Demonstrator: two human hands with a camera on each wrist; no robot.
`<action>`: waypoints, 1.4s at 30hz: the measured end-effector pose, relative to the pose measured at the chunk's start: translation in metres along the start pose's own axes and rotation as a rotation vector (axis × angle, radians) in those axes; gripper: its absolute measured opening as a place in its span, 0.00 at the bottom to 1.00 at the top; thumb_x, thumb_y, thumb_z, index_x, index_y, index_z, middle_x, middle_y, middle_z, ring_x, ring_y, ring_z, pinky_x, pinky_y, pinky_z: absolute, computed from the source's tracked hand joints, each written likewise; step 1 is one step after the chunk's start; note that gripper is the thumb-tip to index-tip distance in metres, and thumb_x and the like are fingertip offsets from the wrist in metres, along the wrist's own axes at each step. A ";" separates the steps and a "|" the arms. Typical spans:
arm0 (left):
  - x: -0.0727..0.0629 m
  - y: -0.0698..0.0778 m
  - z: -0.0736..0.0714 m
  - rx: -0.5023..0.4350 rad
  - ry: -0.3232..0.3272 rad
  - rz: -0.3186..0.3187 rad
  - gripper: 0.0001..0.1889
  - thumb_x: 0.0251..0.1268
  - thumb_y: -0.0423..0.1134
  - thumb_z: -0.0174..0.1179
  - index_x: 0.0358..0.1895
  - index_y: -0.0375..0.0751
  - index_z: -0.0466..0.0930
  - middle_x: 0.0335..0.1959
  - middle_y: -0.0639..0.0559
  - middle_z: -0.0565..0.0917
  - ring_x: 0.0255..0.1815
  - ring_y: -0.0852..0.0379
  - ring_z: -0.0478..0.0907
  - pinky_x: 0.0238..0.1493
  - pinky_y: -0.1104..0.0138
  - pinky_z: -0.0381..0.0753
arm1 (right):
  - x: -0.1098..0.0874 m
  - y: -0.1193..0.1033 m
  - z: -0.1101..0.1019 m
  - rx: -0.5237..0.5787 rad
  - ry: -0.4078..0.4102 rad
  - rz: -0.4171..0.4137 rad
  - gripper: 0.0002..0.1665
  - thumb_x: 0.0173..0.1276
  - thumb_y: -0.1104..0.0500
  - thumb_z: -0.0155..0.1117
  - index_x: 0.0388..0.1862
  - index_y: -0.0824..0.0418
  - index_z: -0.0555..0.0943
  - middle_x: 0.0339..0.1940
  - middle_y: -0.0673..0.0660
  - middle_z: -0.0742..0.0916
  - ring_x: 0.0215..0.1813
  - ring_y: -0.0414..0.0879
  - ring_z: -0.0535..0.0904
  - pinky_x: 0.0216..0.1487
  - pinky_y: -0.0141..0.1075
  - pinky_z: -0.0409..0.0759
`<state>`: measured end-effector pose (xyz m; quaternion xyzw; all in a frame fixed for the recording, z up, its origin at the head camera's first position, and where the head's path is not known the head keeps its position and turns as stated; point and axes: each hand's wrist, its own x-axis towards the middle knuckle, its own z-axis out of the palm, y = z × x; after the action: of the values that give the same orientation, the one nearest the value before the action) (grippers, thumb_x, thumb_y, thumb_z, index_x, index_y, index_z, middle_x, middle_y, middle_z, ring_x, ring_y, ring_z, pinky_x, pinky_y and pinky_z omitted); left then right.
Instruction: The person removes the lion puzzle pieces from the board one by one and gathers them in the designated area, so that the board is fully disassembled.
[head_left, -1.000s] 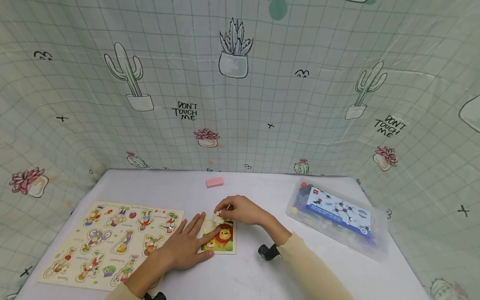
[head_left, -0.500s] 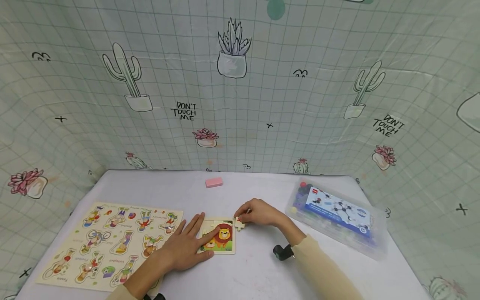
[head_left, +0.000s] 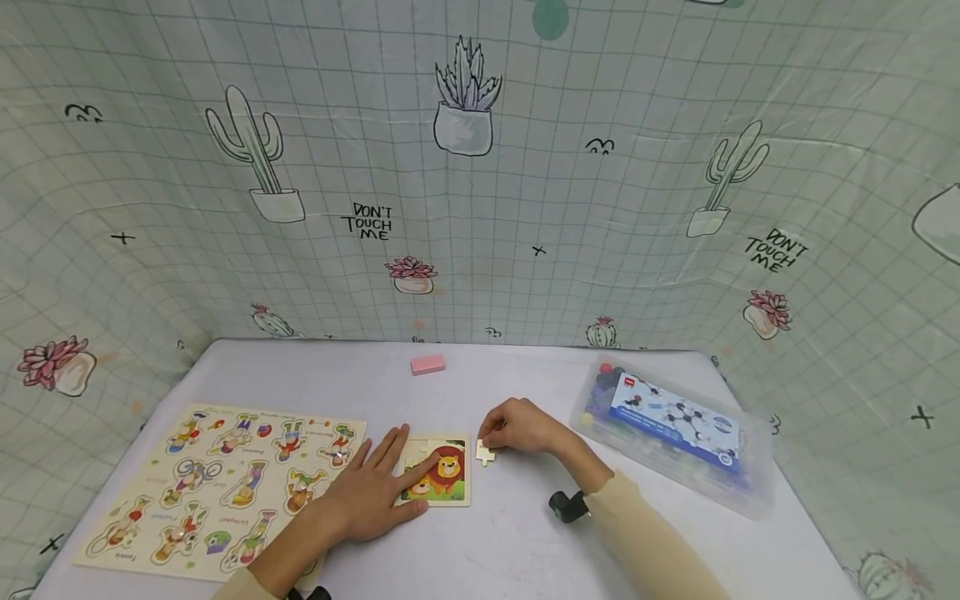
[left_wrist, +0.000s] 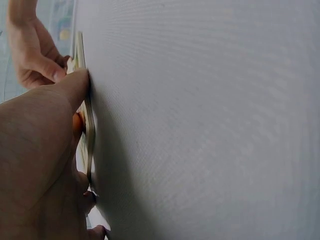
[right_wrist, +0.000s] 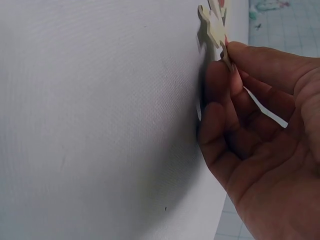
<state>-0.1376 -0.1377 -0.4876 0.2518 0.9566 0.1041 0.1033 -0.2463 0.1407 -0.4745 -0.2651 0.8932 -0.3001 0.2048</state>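
Note:
A small square jigsaw puzzle [head_left: 452, 492] with a lion picture lies flat on the table, its upper left part bare of picture. Over its left side rests my left hand [head_left: 371, 492], fingers spread straight, index finger on the picture and thumb along the near edge. In the left wrist view the thumb [left_wrist: 75, 87] presses at the board's edge. Just right of the puzzle, my right hand [head_left: 522, 427] pinches a pale jigsaw piece [head_left: 485, 454] between thumb and fingers. The right wrist view shows that piece [right_wrist: 215, 30] tilted close over the table.
A larger wooden board [head_left: 172, 475] of sports figures lies at the left, partly under the left forearm. At the back sits a pink block [head_left: 428, 364]. A clear plastic case [head_left: 675, 433] with a blue label stands at the right. Patterned cloth [head_left: 480, 208] hangs behind the table.
My right hand has taken the jigsaw piece off the upper part of the puzzle and moved right, now lower beside the board. The left hand has stayed in place.

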 end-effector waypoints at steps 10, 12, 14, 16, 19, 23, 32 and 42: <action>0.001 -0.002 0.004 0.002 0.006 0.001 0.34 0.74 0.67 0.46 0.79 0.64 0.59 0.82 0.35 0.45 0.83 0.40 0.43 0.76 0.40 0.46 | 0.002 -0.003 0.003 -0.058 0.005 -0.012 0.04 0.68 0.59 0.70 0.33 0.53 0.88 0.26 0.43 0.84 0.33 0.39 0.75 0.36 0.33 0.74; 0.001 -0.002 0.003 -0.002 0.007 0.003 0.34 0.74 0.67 0.46 0.79 0.64 0.59 0.82 0.35 0.45 0.83 0.40 0.42 0.76 0.40 0.46 | 0.002 -0.004 0.003 -0.064 0.004 -0.010 0.03 0.68 0.60 0.69 0.33 0.53 0.88 0.26 0.43 0.83 0.33 0.39 0.74 0.37 0.33 0.73; 0.001 -0.002 0.003 -0.009 0.010 0.009 0.34 0.74 0.67 0.46 0.79 0.63 0.60 0.82 0.35 0.46 0.82 0.39 0.43 0.76 0.39 0.46 | 0.002 -0.004 0.004 -0.069 0.003 -0.011 0.03 0.68 0.60 0.69 0.33 0.54 0.87 0.27 0.43 0.83 0.34 0.39 0.74 0.38 0.32 0.74; 0.001 -0.001 0.003 -0.010 0.006 0.007 0.34 0.74 0.66 0.46 0.79 0.64 0.59 0.82 0.35 0.45 0.83 0.39 0.43 0.76 0.39 0.46 | 0.002 -0.004 0.004 -0.077 0.002 -0.010 0.03 0.68 0.61 0.69 0.34 0.54 0.87 0.27 0.43 0.83 0.34 0.39 0.74 0.38 0.32 0.74; 0.000 -0.001 0.002 -0.010 0.008 0.008 0.33 0.74 0.67 0.46 0.79 0.64 0.59 0.82 0.35 0.46 0.82 0.39 0.43 0.76 0.40 0.47 | 0.002 -0.005 0.004 -0.087 0.008 -0.023 0.03 0.68 0.61 0.69 0.33 0.54 0.87 0.27 0.44 0.83 0.34 0.40 0.74 0.38 0.33 0.74; 0.000 -0.001 0.002 -0.011 0.011 0.005 0.34 0.74 0.67 0.46 0.79 0.64 0.60 0.82 0.35 0.46 0.83 0.40 0.43 0.76 0.40 0.46 | 0.004 -0.006 0.006 -0.097 0.013 -0.038 0.04 0.68 0.62 0.69 0.33 0.54 0.85 0.28 0.45 0.82 0.34 0.40 0.74 0.38 0.35 0.74; 0.000 -0.002 0.005 -0.014 0.016 0.007 0.34 0.74 0.66 0.47 0.79 0.64 0.59 0.82 0.35 0.46 0.82 0.40 0.43 0.76 0.40 0.46 | 0.003 -0.005 0.008 -0.112 -0.001 -0.027 0.02 0.68 0.61 0.70 0.35 0.55 0.84 0.28 0.46 0.80 0.33 0.39 0.73 0.36 0.32 0.73; -0.001 0.000 0.000 -0.019 0.008 -0.006 0.34 0.73 0.67 0.46 0.78 0.64 0.60 0.82 0.36 0.46 0.83 0.40 0.43 0.77 0.41 0.46 | -0.001 -0.005 0.009 -0.115 -0.067 -0.038 0.19 0.56 0.57 0.80 0.44 0.54 0.82 0.34 0.49 0.77 0.37 0.42 0.71 0.40 0.34 0.71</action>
<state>-0.1364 -0.1380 -0.4875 0.2474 0.9568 0.1138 0.1020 -0.2386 0.1342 -0.4771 -0.3033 0.8964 -0.2430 0.2131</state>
